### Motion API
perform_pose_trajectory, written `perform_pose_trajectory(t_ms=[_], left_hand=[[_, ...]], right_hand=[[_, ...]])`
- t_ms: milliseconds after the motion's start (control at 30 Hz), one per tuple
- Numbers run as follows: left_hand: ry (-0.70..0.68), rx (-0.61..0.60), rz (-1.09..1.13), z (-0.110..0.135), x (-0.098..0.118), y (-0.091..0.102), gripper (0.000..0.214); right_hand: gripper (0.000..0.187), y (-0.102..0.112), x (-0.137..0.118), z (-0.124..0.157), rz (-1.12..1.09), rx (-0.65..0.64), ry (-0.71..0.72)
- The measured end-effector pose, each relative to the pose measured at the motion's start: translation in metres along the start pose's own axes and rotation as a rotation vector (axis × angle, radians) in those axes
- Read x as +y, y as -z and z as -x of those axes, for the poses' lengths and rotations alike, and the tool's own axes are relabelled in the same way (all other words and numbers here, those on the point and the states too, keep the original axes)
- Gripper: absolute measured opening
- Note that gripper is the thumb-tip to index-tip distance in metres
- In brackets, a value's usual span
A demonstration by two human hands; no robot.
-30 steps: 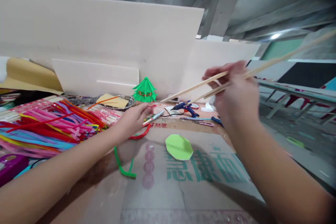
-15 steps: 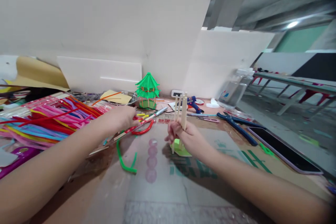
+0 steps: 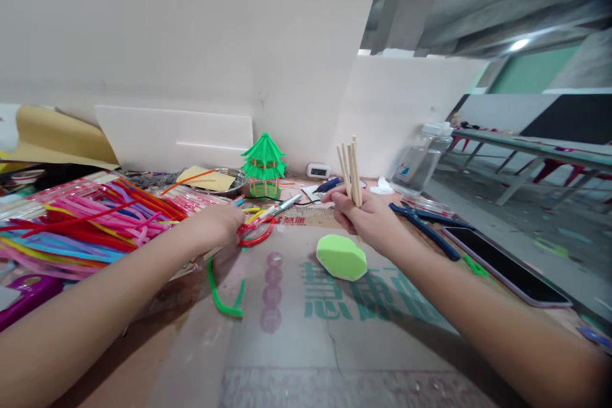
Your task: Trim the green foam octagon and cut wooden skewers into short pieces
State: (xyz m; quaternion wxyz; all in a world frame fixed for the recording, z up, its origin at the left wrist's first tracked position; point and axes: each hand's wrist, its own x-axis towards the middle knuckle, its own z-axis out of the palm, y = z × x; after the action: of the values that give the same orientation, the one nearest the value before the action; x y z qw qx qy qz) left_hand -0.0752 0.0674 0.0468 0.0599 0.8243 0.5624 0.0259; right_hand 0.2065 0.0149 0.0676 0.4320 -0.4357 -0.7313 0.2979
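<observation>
My right hand [image 3: 368, 220] is closed round a bundle of thin wooden sticks [image 3: 350, 167], which stand upright above the fist. Just in front of it on the cardboard lies a light green eight-sided foam piece [image 3: 341, 257]. My left hand [image 3: 220, 223] reaches toward the red-handled scissors [image 3: 261, 224], its fingers curled at the handles; whether it grips them I cannot tell. A small green pavilion model [image 3: 263, 166] stands behind the scissors. A bent green pipe cleaner [image 3: 220, 294] lies below my left wrist.
A heap of coloured pipe cleaners [image 3: 81, 223] fills the left. Blue pliers [image 3: 421, 222] and a phone [image 3: 507, 264] lie on the right. A glue gun [image 3: 329, 185], a metal dish [image 3: 224, 182], a clear jar [image 3: 421, 162] and white boards [image 3: 191, 64] stand at the back.
My right hand came down from head height to the cardboard with the sticks, stood them on end, then lifted them a little behind the green foam piece. My left hand stayed by the scissors.
</observation>
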Motion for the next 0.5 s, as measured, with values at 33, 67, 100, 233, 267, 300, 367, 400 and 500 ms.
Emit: perform_pose_trajectory(t_ms=[33, 67, 100, 233, 267, 300, 367, 400, 500], left_hand=[[0.001, 0.013, -0.017, 0.001, 0.001, 0.002, 0.012], [0.005, 0.029, -0.041, 0.004, 0.003, 0.006, 0.012], [0.007, 0.049, -0.062, 0.007, 0.005, 0.010, 0.014], [-0.105, 0.182, -0.067, 0.026, 0.019, 0.032, 0.024], [-0.192, 0.234, -0.084, 0.030, 0.024, 0.037, 0.023], [-0.277, 0.297, -0.116, 0.035, 0.028, 0.040, 0.023], [-0.396, 0.455, -0.198, 0.041, 0.035, 0.043, 0.023], [-0.421, 0.540, -0.226, 0.043, 0.037, 0.044, 0.023], [-0.435, 0.749, -0.172, 0.042, 0.038, 0.041, 0.020]], right_hand=[[0.034, 0.000, 0.000, -0.001, 0.019, 0.000, 0.009], [0.034, 0.002, 0.000, -0.001, 0.046, 0.014, 0.018], [0.032, 0.003, -0.002, -0.002, 0.085, 0.040, 0.038], [0.022, 0.012, -0.007, -0.002, 0.370, 0.111, 0.249], [0.020, 0.013, -0.008, -0.001, 0.442, 0.061, 0.282], [0.018, 0.014, -0.009, 0.001, 0.503, -0.013, 0.284], [0.015, 0.012, -0.010, 0.004, 0.584, -0.182, 0.226], [0.016, 0.010, -0.011, 0.006, 0.600, -0.243, 0.199], [0.020, 0.002, -0.013, 0.012, 0.555, -0.306, 0.233]])
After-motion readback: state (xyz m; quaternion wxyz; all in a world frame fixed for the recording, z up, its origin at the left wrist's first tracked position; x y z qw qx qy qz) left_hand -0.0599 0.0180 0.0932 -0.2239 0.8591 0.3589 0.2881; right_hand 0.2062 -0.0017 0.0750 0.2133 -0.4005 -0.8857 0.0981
